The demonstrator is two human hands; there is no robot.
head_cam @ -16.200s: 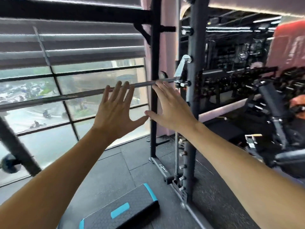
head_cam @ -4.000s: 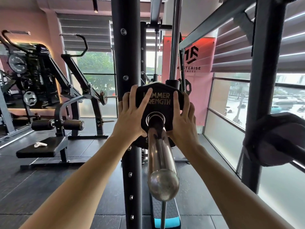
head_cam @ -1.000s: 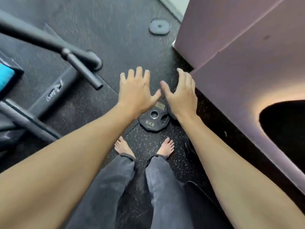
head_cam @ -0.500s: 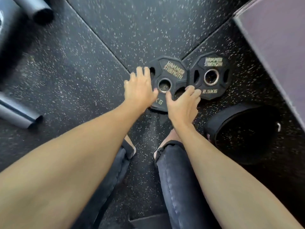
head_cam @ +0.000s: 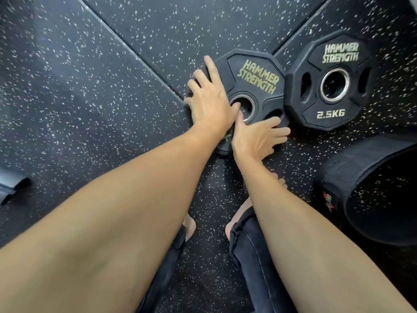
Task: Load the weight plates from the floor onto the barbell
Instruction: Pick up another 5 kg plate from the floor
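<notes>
Two black Hammer Strength weight plates lie flat on the speckled rubber floor, edge to edge. My left hand (head_cam: 209, 100) holds the larger left plate (head_cam: 257, 75) at its left rim: the outer fingers curl over the edge, the index finger lies straight on top, and the thumb reaches the steel hub. My right hand (head_cam: 257, 134) grips the same plate at its lower right rim, thumb against the hub ring. The 2.5KG plate (head_cam: 331, 84) to the right is untouched. The barbell is out of view.
A black lifting belt (head_cam: 352, 177) stands coiled on the floor at the right, close to the 2.5KG plate. A grey tube end (head_cam: 11, 188) shows at the left edge. My bare feet and dark trouser legs are directly below the plates.
I have bent closer to the floor. My left hand slid to the left rim of the larger plate and my right hand moved onto its lower right rim.
</notes>
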